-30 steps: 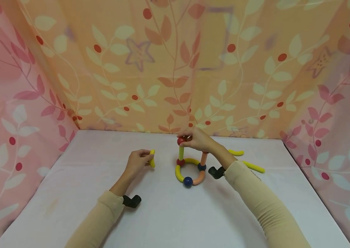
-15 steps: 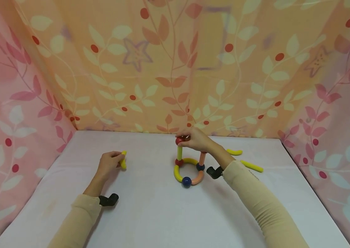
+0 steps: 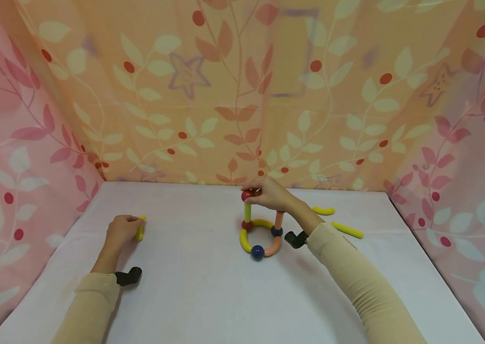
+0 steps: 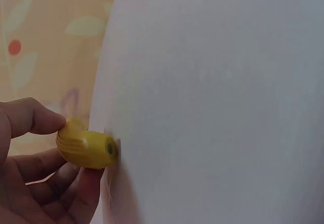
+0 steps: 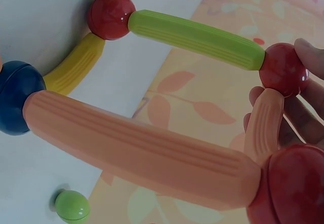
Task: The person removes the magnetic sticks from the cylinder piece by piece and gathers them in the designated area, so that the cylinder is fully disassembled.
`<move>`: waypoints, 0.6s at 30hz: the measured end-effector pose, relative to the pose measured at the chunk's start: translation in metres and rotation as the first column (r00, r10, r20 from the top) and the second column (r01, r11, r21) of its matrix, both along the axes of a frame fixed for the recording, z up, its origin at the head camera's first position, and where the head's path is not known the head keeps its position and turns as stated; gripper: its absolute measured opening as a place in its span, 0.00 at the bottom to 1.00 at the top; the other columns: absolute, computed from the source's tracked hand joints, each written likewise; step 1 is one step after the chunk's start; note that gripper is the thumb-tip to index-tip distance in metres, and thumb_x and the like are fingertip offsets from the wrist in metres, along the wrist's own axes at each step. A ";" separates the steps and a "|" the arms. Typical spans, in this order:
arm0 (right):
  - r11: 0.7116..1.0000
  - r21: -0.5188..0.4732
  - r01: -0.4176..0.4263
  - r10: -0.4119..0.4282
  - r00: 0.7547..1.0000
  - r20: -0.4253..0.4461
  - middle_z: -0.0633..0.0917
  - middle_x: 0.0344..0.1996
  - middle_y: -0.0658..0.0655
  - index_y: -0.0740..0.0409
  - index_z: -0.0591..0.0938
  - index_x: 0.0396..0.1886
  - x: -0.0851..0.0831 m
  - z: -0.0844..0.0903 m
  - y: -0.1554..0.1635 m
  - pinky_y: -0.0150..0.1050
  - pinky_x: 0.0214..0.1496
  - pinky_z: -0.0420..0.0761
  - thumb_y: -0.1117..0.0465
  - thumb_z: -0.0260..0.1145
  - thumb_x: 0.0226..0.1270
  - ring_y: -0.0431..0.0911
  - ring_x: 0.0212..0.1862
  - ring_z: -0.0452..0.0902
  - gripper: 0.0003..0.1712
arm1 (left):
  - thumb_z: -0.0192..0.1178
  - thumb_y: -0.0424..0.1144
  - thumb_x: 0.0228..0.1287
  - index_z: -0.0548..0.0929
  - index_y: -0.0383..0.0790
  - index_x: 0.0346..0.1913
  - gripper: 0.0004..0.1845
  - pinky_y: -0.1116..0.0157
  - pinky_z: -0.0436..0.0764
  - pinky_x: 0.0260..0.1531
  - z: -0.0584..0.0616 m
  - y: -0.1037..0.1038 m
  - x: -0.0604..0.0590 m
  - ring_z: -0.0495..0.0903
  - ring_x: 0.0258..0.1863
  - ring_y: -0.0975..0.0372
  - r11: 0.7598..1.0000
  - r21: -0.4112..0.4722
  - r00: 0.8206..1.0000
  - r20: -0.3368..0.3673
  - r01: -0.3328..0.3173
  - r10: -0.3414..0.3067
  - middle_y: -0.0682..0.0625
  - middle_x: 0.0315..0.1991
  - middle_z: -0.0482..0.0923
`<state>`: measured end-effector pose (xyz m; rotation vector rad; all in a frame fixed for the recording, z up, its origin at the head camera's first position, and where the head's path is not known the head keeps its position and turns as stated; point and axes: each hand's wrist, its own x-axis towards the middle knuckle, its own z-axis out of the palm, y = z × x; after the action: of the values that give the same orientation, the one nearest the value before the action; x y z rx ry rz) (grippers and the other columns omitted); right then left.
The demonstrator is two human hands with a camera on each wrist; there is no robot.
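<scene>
Left hand: the left hand (image 3: 123, 229) is curled. It pinches a short yellow stick (image 3: 140, 228) between the thumb and the other fingers (image 4: 76, 193). One end of the stick touches the white table (image 3: 208, 291). This hand sits on the left part of the table, well apart from the toy.

Right hand: the right hand (image 3: 270, 193) is curled over the top of the toy frame (image 3: 259, 229). Its fingertips (image 5: 314, 57) touch a red ball (image 3: 247, 195) at the top. A peach stick (image 5: 263, 125) lies across the fingers, next to that ball. I cannot tell how tight the hold is.

Toy frame: it stands in the middle of the table. At the bottom is a ring of yellow and peach curved sticks joined by balls, with a blue ball (image 3: 258, 252) at the front. A green stick (image 3: 247, 212) stands up to the red ball. A long peach stick (image 3: 279, 220) stands up beside it.

Other bits: two yellow sticks (image 3: 347, 230) lie on the table behind the right arm. A small green ball (image 5: 72, 206) lies on the table near the frame.
</scene>
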<state>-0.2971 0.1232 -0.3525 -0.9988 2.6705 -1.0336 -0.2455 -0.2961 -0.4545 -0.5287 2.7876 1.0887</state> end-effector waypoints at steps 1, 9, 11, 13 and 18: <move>1.000 0.000 -0.001 0.001 1.000 -0.001 0.84 0.51 0.59 0.59 0.84 0.54 0.000 0.000 0.000 0.36 0.47 0.84 0.64 0.72 0.60 0.48 0.45 0.81 0.20 | 0.50 0.46 0.68 0.76 0.25 0.57 0.27 0.55 0.77 0.42 0.000 -0.003 0.001 0.75 0.48 0.45 1.000 -0.013 1.000 0.010 0.003 -0.003 0.29 0.55 0.76; 1.000 0.000 0.006 -0.006 0.999 0.037 0.83 0.54 0.57 0.57 0.83 0.55 0.000 -0.001 0.000 0.39 0.51 0.82 0.63 0.71 0.61 0.49 0.52 0.78 0.21 | 0.52 0.45 0.68 0.78 0.25 0.56 0.25 0.58 0.72 0.36 -0.002 -0.010 0.005 0.76 0.45 0.45 0.994 -0.101 0.999 -0.003 0.039 -0.039 0.29 0.52 0.78; 1.000 -0.008 0.005 -0.004 0.998 0.056 0.82 0.55 0.57 0.56 0.83 0.56 0.000 -0.001 -0.001 0.39 0.52 0.82 0.63 0.70 0.62 0.49 0.53 0.77 0.21 | 0.53 0.44 0.68 0.78 0.25 0.56 0.25 0.57 0.73 0.38 -0.001 -0.009 0.004 0.76 0.45 0.44 0.994 -0.107 0.999 -0.011 0.030 -0.031 0.28 0.53 0.77; 1.000 -0.011 0.004 -0.004 0.998 0.060 0.83 0.54 0.57 0.57 0.83 0.56 -0.001 -0.002 -0.001 0.39 0.52 0.83 0.63 0.70 0.62 0.49 0.51 0.78 0.21 | 0.53 0.44 0.67 0.78 0.26 0.55 0.24 0.56 0.73 0.38 0.000 -0.008 0.004 0.77 0.45 0.45 0.992 -0.124 1.000 -0.011 0.023 -0.025 0.29 0.52 0.78; 1.000 -0.013 0.005 -0.005 0.998 0.067 0.85 0.50 0.56 0.56 0.83 0.56 0.000 -0.001 0.000 0.37 0.48 0.82 0.62 0.70 0.62 0.47 0.47 0.80 0.21 | 0.54 0.42 0.68 0.80 0.26 0.53 0.22 0.56 0.74 0.37 0.003 -0.008 0.003 0.78 0.41 0.47 0.988 -0.147 0.999 0.007 0.037 -0.036 0.32 0.46 0.81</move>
<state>-0.2973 0.1235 -0.3539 -0.9427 2.6171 -1.0674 -0.2422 -0.3042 -0.4515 -0.4909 2.8771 0.8783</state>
